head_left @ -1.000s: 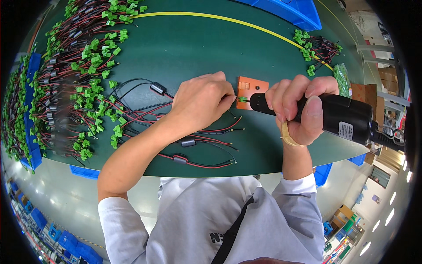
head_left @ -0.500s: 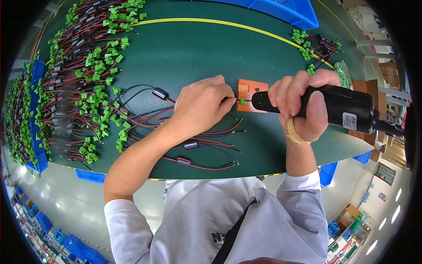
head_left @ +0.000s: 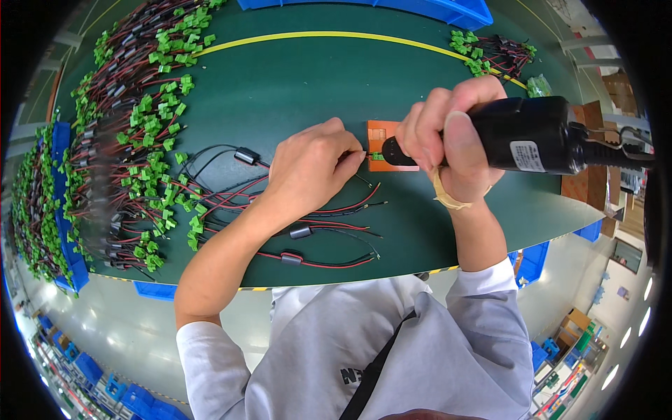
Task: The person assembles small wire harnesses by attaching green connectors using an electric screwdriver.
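An orange block point(head_left: 382, 131) lies on the green table with a small green terminal connector point(head_left: 376, 157) seated in it. My right hand point(head_left: 455, 140) is wrapped round a black power screwdriver point(head_left: 525, 133), whose nose is over the block beside the connector; its bit is hidden. A tan band circles my right wrist. Just left of the block, my left hand point(head_left: 308, 162) is closed in a pinch on a thin dark wire, mostly hidden, that runs to the connector. Wire leads with black cylinders point(head_left: 301, 232) and bare ends lie under and beside my left forearm.
Many red-and-black leads with green connectors point(head_left: 143, 112) are heaped at left, beside a blue bin point(head_left: 66, 210) holding more. A smaller bunch point(head_left: 507, 56) lies at far right. A blue tray point(head_left: 392, 5) sits at the back, beyond a yellow line point(head_left: 315, 33). A cord trails from the screwdriver.
The screwdriver's nose has shifted slightly left over the block, and its rear end has swung toward the far side. My left hand keeps its pinch beside the block. The whole view has shifted a little.
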`<move>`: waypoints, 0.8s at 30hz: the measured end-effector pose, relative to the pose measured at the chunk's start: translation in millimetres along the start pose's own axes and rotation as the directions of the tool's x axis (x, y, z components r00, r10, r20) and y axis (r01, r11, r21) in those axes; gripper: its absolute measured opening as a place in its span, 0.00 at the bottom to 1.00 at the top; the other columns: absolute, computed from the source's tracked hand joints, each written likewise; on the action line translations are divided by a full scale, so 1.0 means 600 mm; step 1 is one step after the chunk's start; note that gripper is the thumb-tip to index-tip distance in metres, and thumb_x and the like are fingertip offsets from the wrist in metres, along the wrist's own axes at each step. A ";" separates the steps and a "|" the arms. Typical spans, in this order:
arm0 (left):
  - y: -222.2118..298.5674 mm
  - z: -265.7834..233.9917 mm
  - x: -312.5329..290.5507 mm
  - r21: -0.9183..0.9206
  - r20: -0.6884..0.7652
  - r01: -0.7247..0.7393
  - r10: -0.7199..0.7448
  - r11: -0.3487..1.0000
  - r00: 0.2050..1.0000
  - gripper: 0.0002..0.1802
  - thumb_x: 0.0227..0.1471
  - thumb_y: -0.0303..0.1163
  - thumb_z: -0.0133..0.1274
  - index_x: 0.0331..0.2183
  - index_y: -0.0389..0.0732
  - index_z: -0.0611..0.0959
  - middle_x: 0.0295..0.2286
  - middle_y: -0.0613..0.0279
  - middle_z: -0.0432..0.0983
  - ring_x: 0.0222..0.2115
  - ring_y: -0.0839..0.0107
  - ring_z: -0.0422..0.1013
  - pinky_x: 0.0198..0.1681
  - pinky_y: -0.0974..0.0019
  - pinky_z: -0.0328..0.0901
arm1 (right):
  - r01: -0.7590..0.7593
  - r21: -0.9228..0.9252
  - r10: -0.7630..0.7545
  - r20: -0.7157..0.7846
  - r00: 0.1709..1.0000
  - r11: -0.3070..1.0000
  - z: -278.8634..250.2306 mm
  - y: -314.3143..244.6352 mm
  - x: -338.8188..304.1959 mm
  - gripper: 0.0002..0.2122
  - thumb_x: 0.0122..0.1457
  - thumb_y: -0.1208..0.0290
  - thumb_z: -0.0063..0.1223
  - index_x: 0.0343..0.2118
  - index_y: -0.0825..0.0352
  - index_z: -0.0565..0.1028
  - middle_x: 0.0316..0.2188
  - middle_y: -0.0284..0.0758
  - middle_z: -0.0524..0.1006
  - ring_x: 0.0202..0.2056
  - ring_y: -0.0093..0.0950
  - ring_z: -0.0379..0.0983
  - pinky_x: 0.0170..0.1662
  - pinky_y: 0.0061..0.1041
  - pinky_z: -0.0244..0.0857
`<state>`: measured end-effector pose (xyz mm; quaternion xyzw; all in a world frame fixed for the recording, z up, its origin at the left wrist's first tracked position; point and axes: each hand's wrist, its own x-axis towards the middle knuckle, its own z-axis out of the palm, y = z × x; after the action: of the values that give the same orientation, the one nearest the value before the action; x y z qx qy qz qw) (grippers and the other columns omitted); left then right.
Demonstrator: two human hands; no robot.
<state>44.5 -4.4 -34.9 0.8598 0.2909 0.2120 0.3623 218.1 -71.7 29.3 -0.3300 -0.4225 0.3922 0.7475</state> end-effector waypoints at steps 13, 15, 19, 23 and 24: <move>0.006 -0.099 -0.002 -0.254 0.091 0.056 -0.034 0.966 0.995 0.12 0.56 0.30 0.63 0.42 0.36 0.86 0.32 0.55 0.76 0.37 0.53 0.74 0.41 0.55 0.68 | 0.165 0.132 -0.172 0.036 0.985 0.977 -0.037 -0.024 0.010 0.09 0.64 0.82 0.53 0.45 0.69 0.69 0.20 0.34 0.72 0.15 0.21 0.65 0.21 0.29 0.65; 0.007 -0.128 -0.014 0.243 0.294 -0.130 0.054 0.961 0.954 0.14 0.52 0.25 0.65 0.43 0.34 0.86 0.37 0.55 0.78 0.38 0.52 0.74 0.43 0.56 0.69 | 0.217 0.089 -0.222 0.045 0.974 0.972 -0.053 -0.049 0.021 0.07 0.65 0.79 0.56 0.44 0.69 0.71 0.24 0.33 0.74 0.21 0.23 0.71 0.28 0.29 0.70; 0.006 -0.115 -0.032 0.192 0.257 -0.094 0.042 0.977 0.966 0.14 0.51 0.23 0.64 0.42 0.34 0.85 0.36 0.55 0.77 0.38 0.53 0.74 0.43 0.55 0.70 | 0.228 -0.115 -0.193 0.256 0.947 0.967 -0.125 -0.063 0.052 0.42 0.66 0.30 0.43 0.68 0.66 0.62 0.45 0.46 0.77 0.44 0.39 0.77 0.53 0.43 0.70; 0.047 -0.126 -0.045 0.091 0.106 0.094 -0.103 0.991 0.989 0.08 0.56 0.19 0.60 0.40 0.33 0.85 0.38 0.55 0.74 0.35 0.59 0.77 0.40 0.60 0.71 | 0.018 -0.594 -0.111 -0.121 0.986 0.804 -0.193 -0.071 0.044 0.08 0.63 0.77 0.60 0.44 0.68 0.75 0.30 0.33 0.77 0.30 0.29 0.76 0.39 0.30 0.73; 0.055 -0.133 -0.044 0.068 0.079 0.108 -0.113 0.992 0.990 0.07 0.57 0.22 0.61 0.40 0.35 0.84 0.38 0.54 0.73 0.37 0.51 0.75 0.37 0.55 0.70 | 0.017 -0.597 -0.114 -0.126 0.985 0.802 -0.209 -0.079 0.031 0.08 0.63 0.77 0.60 0.44 0.68 0.75 0.30 0.33 0.77 0.30 0.29 0.76 0.39 0.30 0.73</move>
<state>-9.3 -0.4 37.3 0.8614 0.3295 0.1463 0.3577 350.5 -98.7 21.9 -0.5618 -0.4756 0.1872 0.6505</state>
